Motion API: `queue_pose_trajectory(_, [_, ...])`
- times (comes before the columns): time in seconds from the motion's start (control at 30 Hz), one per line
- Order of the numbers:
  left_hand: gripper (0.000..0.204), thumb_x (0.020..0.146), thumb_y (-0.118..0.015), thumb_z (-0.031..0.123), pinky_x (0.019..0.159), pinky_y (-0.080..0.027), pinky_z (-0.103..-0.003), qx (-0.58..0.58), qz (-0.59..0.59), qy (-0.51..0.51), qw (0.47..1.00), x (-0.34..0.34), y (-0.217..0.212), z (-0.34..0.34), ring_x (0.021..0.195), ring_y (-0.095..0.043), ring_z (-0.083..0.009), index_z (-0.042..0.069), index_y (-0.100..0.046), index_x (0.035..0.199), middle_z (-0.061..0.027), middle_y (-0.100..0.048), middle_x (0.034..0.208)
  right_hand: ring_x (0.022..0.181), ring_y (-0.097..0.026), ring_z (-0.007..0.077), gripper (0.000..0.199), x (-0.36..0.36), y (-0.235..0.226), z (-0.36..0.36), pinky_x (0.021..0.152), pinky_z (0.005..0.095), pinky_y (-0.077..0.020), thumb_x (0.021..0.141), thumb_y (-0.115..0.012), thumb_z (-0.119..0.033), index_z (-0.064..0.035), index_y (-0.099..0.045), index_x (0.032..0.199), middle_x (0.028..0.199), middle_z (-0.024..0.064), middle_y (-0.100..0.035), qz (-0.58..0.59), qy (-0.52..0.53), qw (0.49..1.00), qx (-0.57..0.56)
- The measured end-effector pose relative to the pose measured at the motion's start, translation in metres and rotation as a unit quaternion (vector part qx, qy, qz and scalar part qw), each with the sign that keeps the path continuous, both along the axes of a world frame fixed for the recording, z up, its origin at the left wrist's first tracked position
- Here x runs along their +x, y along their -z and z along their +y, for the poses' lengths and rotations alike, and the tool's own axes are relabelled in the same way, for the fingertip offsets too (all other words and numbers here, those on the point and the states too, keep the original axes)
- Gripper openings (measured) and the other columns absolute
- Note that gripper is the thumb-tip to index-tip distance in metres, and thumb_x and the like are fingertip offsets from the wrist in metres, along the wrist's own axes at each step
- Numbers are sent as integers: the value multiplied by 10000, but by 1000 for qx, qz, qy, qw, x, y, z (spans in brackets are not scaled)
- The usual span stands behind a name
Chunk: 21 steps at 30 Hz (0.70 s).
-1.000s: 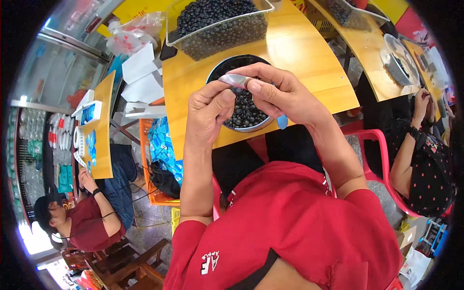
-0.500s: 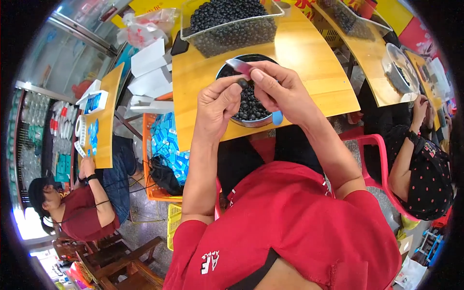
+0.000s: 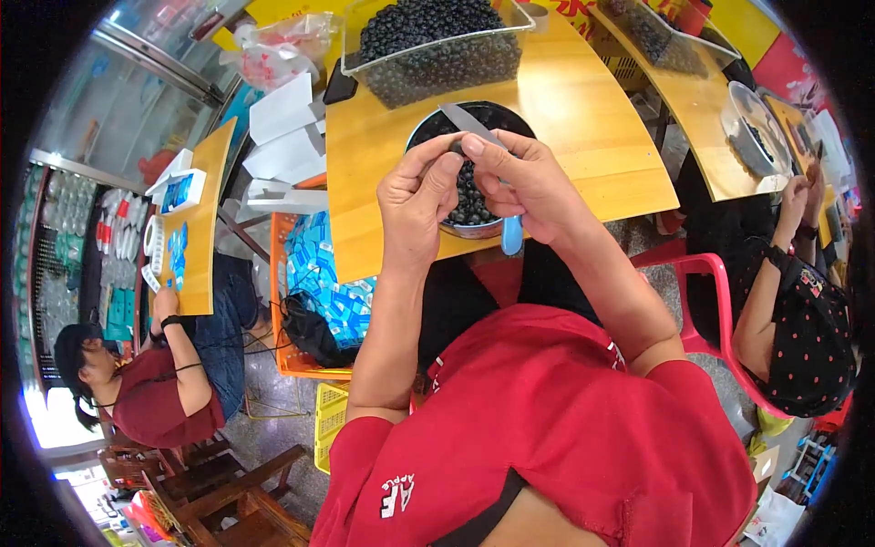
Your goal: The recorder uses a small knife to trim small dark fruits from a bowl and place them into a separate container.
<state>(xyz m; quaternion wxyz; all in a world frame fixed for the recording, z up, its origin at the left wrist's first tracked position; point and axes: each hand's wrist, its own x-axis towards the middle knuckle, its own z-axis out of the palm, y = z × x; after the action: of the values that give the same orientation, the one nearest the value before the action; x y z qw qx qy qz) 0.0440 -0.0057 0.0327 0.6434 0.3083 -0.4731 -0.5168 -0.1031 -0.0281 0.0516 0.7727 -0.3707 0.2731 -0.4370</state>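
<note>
My left hand (image 3: 421, 196) pinches a small dark round piece (image 3: 458, 147) between thumb and fingertips; its exact kind is unclear. Right beside it, my right hand (image 3: 521, 182) grips a knife (image 3: 469, 121), its blade pointing up and left past my left fingertips. A blue handle end (image 3: 511, 237) sticks out below my right hand; whether it belongs to the knife I cannot tell. Both hands are held over a round metal bowl (image 3: 410, 137) with many similar dark pieces (image 3: 470, 202) in it, partly hidden by my fingers. The bowl stands near the edge of the wooden table (image 3: 592, 128).
A clear bin (image 3: 437, 56) heaped with dark round pieces stands at the table's far side. Left of the table is an orange crate (image 3: 276, 301) holding blue packets (image 3: 319, 273). One person (image 3: 155, 392) sits at far left, another (image 3: 775, 301) at far right, near a pink chair (image 3: 711, 264).
The knife blade has turned to point more upward, and my right thumb has closed in over the dark piece. The blue handle end has shifted down and slightly left.
</note>
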Motion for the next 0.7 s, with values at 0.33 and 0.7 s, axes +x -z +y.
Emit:
queue_pose_trajectory(0.33, [229, 897, -592, 113, 420, -250, -177, 3, 50, 8, 999, -2, 10, 1, 494, -359, -15, 15, -617, 1103, 53, -474, 631, 418, -310, -9, 149, 2, 7, -2, 361, 160, -213, 905, -602, -224, -83, -558, 885, 581, -54, -454, -52, -38, 998, 2])
queue_pose_trajectory(0.7, [245, 909, -580, 141, 412, -253, -168, 54, 171, 45, 983, -8, 15, -5, 508, -359, -19, 6, -591, 1113, 47, -469, 651, 439, -318, -17, 97, 6, 6, -1, 378, 164, -219, 894, -614, -176, -89, -571, 903, 578, -84, -430, 0, 23, 999, -43])
